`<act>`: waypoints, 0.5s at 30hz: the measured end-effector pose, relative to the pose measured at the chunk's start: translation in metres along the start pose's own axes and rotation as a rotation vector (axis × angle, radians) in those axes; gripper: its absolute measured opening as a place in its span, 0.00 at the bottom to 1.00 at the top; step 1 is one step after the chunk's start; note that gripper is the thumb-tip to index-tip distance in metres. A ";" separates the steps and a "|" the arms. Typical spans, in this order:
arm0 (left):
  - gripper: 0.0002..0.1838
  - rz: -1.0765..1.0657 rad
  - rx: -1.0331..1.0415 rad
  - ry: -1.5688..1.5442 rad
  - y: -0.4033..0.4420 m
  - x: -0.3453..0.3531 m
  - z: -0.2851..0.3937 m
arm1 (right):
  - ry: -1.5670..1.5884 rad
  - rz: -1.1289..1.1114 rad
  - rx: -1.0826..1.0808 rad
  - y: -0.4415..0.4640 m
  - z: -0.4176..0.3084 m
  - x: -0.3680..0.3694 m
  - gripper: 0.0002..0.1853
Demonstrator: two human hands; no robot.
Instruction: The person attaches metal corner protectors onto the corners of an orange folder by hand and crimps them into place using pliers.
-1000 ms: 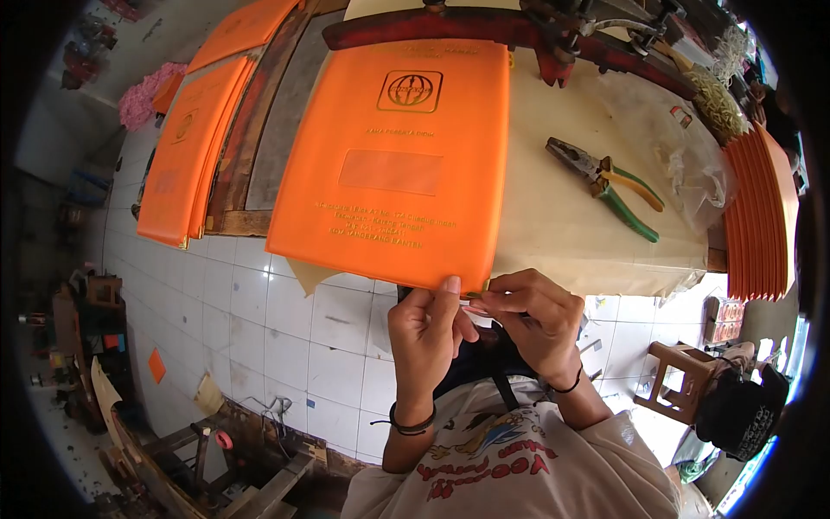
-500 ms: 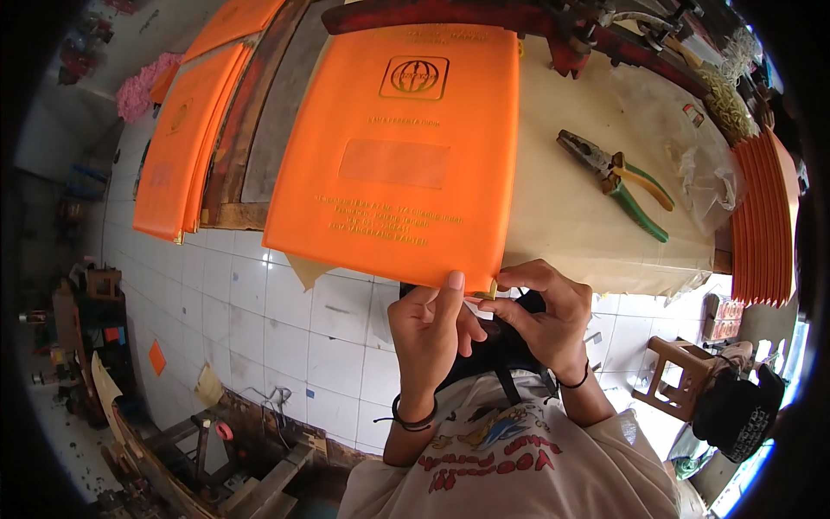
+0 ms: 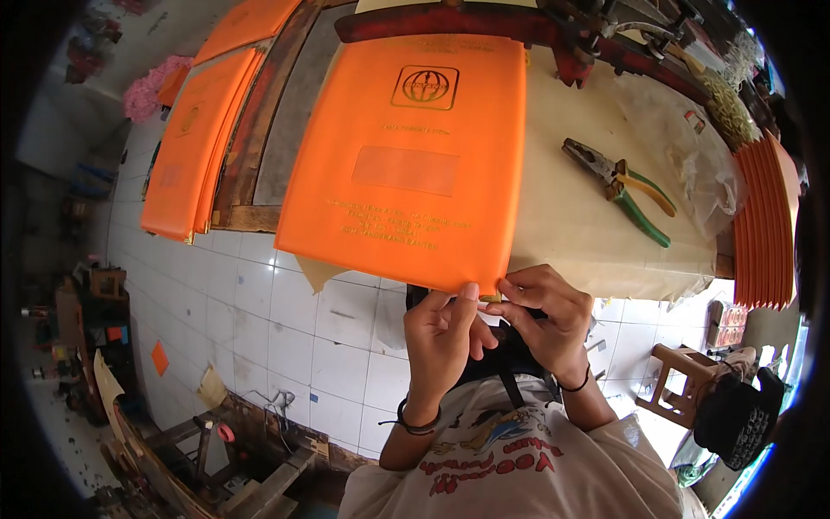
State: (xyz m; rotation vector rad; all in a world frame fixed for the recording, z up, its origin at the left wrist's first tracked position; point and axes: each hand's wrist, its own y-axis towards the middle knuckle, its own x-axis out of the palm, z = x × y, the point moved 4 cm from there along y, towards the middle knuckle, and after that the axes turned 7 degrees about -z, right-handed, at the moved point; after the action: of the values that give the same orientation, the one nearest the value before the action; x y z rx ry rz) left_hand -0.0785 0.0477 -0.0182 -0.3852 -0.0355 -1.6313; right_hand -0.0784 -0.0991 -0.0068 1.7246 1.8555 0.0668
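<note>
An orange folder cover [image 3: 406, 164] with gold lettering and a round emblem lies on the paper-covered table, its near edge jutting past the table's edge. My left hand [image 3: 441, 337] pinches that near edge, thumb on top and fingers curled beneath. At the near right corner, my right hand [image 3: 549, 316] closes thumb and forefinger around a small gold-coloured metal corner piece [image 3: 491, 298]. Part of that piece is hidden by my fingertips. Pliers [image 3: 618, 190] with green and yellow handles lie to the right of the folder.
A dark red metal bar [image 3: 450, 23] crosses the folder's far end. Stacked orange folders [image 3: 194, 147] sit at left, and another upright stack [image 3: 765, 221] stands at right. A clear plastic bag [image 3: 683, 143] lies beyond the pliers. A wooden stool [image 3: 674, 381] is on the tiled floor.
The folder and table appear slightly lower and further right in view. Both hands keep to the same corner, and my right fingertips now cover more of the gold piece.
</note>
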 end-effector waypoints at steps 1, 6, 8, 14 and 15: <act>0.14 -0.028 -0.011 0.017 0.000 -0.001 0.001 | 0.018 0.009 0.002 0.000 0.001 0.000 0.18; 0.14 -0.085 -0.036 0.039 0.002 -0.007 0.000 | 0.017 0.009 0.007 0.003 -0.001 -0.001 0.18; 0.16 -0.041 0.002 0.056 0.003 -0.006 -0.005 | 0.030 0.001 0.010 0.005 0.001 -0.002 0.18; 0.18 -0.051 0.021 0.108 0.005 -0.008 -0.005 | -0.004 -0.083 0.094 0.012 -0.004 -0.010 0.16; 0.18 -0.049 0.006 0.107 0.005 -0.008 -0.004 | -0.032 -0.086 0.081 0.014 -0.007 -0.016 0.15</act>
State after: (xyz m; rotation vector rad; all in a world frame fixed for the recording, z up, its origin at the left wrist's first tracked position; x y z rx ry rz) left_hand -0.0739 0.0540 -0.0255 -0.2941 0.0310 -1.6979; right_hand -0.0695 -0.1092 0.0110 1.6866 1.9305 -0.0700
